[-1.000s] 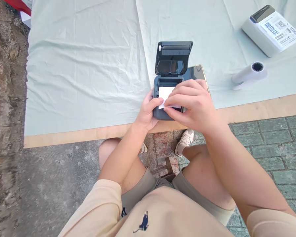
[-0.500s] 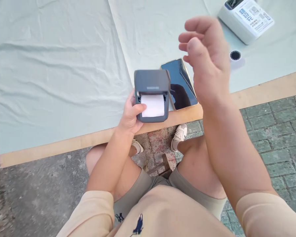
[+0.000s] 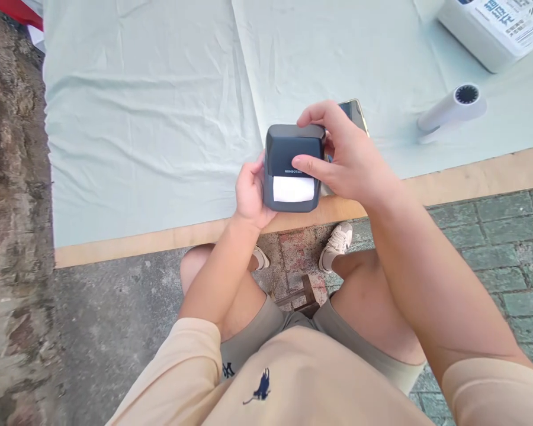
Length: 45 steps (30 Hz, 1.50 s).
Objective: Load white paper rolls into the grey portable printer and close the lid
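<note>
A small dark label printer (image 3: 293, 155) is held up over the table's front edge. White label paper (image 3: 293, 189) shows in the opening below its lid. My left hand (image 3: 251, 192) grips the printer's left side and underside, its thumb along the edge. My right hand (image 3: 349, 157) is closed on the printer's right side, with the thumb on the lid's front and the index finger curled over the top edge. The lid now lies down over the body. Behind my right hand is a phone (image 3: 357, 115), mostly hidden.
A pale green cloth (image 3: 160, 130) covers the table, with a bare wooden edge (image 3: 160, 238) along the front. To the right stand a white cylinder with a dark ribbed end (image 3: 448, 112) and a white box with printed labels (image 3: 484, 38). My knees are below the edge.
My right hand came down from the air at the right onto the printer. The printer's lid, raised before, is now down. The view has shifted slightly left.
</note>
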Tool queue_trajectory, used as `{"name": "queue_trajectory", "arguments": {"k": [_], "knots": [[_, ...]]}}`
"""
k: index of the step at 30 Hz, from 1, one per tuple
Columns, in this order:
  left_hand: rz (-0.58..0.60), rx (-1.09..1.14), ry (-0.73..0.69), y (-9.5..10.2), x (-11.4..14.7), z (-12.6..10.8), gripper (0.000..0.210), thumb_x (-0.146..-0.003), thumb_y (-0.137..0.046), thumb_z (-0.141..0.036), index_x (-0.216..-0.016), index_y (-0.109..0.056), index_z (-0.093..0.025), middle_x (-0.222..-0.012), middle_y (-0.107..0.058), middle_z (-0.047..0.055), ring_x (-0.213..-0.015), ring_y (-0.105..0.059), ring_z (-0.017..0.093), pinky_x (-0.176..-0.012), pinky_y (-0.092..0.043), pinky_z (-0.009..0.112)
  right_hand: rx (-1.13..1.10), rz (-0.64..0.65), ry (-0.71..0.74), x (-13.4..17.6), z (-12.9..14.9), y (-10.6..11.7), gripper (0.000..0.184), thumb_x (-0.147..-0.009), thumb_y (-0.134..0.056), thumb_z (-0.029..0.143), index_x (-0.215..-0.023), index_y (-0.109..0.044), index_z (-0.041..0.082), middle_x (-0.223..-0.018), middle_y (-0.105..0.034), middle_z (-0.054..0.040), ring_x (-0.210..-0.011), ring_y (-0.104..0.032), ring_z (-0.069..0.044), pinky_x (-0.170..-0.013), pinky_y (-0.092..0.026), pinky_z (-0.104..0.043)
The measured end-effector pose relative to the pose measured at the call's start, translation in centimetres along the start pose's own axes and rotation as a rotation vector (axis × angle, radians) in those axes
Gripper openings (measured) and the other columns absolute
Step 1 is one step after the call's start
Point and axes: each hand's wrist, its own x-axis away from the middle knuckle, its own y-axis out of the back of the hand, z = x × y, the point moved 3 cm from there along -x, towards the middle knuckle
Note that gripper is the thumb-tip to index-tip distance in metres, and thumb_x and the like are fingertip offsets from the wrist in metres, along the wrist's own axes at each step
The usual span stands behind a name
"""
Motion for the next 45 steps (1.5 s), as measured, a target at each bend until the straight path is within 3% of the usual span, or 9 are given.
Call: {"name": "queue_trajectory", "arguments": {"k": [6,10,14,17,23,28,32,39,45], "knots": [[-0.086,0.011,-0.032,0.1,-0.3,0.2,0.02,-0.088,-0.051,-0.036,-0.094,-0.066,-0.025,-0.088,-0.074,0.0,-0.093,-0.073,0.02,-0.092,-0.061,0.032,-0.041,0.018,0.075,0.2,0.7,1.3,0.041,-0.081,-0.072,0.03,-0.117,-0.053,0.031,-0.132,-0.063,-0.0044,-0.125,-0.06,-0.026,-0.102,-0.057,-0.043],[-0.107,0.067,0.006,0.0,-0.4,0.3,0.018,-0.089,-0.048,-0.031,-0.089,-0.064,-0.023,-0.082,-0.072,-0.002,-0.087,-0.073,0.018,-0.093,-0.061,0.032,0.05,0.092,0.179,0.4,1.6,1.5,0.057,-0.071,-0.076,0.022,-0.122,-0.053,0.032,-0.134,-0.062,-0.0035,-0.129,-0.058,-0.024,-0.103,-0.057,-0.039],[-0.043,0.059,-0.025,-0.1,-0.4,0.2,0.03,-0.094,-0.045,-0.042,-0.095,-0.067,-0.022,-0.093,-0.078,0.002,-0.117,-0.074,0.024,-0.101,-0.061,0.038,0.137,-0.328,0.158,0.4,2.8,2.0,0.021,-0.083,-0.067,0.031,-0.093,-0.049,0.028,-0.103,-0.065,-0.0058,-0.099,-0.063,-0.023,-0.086,-0.055,-0.039],[0.047,-0.009,-0.009,-0.3,-0.1,0.3,0.039,-0.092,-0.05,-0.055,-0.106,-0.067,-0.023,-0.112,-0.079,0.005,-0.13,-0.068,0.029,-0.101,-0.061,0.041,0.162,-0.524,0.117,0.7,3.6,2.0,0.019,-0.096,-0.049,0.035,-0.083,-0.038,0.027,-0.083,-0.058,-0.0041,-0.075,-0.057,-0.021,-0.074,-0.05,-0.04],[0.062,-0.082,-0.071,-0.1,0.4,0.6,0.03,-0.085,-0.071,-0.043,-0.109,-0.066,-0.025,-0.093,-0.074,0.001,-0.106,-0.076,0.025,-0.083,-0.063,0.033,0.425,-0.117,0.078,0.5,3.1,0.6,0.014,-0.082,-0.062,0.018,-0.091,-0.058,0.028,-0.098,-0.077,-0.0034,-0.111,-0.065,-0.031,-0.096,-0.044,-0.053],[0.124,-0.091,-0.088,-0.4,0.5,0.7,0.036,-0.084,-0.077,-0.041,-0.115,-0.065,-0.026,-0.099,-0.074,0.0,-0.1,-0.077,0.022,-0.074,-0.061,0.027,0.546,-0.003,0.02,0.6,2.9,0.4,0.024,-0.078,-0.064,0.013,-0.098,-0.067,0.027,-0.094,-0.076,-0.0089,-0.125,-0.058,-0.042,-0.103,-0.037,-0.067],[0.131,-0.045,-0.081,-0.3,0.4,0.6,0.034,-0.086,-0.075,-0.038,-0.116,-0.066,-0.025,-0.095,-0.075,-0.001,-0.104,-0.077,0.021,-0.076,-0.061,0.025,0.342,-0.025,0.028,0.7,3.5,1.8,0.035,-0.074,-0.07,0.016,-0.105,-0.066,0.03,-0.099,-0.075,-0.0051,-0.117,-0.061,-0.038,-0.106,-0.037,-0.067],[0.074,0.046,-0.017,-0.2,-0.2,0.3,0.021,-0.091,-0.063,-0.038,-0.101,-0.069,-0.021,-0.086,-0.078,-0.001,-0.116,-0.076,0.023,-0.103,-0.061,0.035,-0.825,-0.448,-0.265,1.1,-3.1,5.8,0.044,-0.064,-0.063,0.034,-0.108,-0.057,0.031,-0.096,-0.062,-0.0022,-0.084,-0.061,-0.02,-0.068,-0.051,-0.037],[0.031,0.038,-0.023,-0.2,-0.2,0.3,0.018,-0.091,-0.06,-0.033,-0.1,-0.071,-0.021,-0.078,-0.075,-0.002,-0.115,-0.076,0.022,-0.105,-0.061,0.035,-0.545,-0.686,-0.297,1.2,-7.7,6.5,0.035,-0.076,-0.063,0.023,-0.104,-0.045,0.031,-0.112,-0.06,-0.0042,-0.099,-0.062,-0.02,-0.079,-0.055,-0.039]]}}
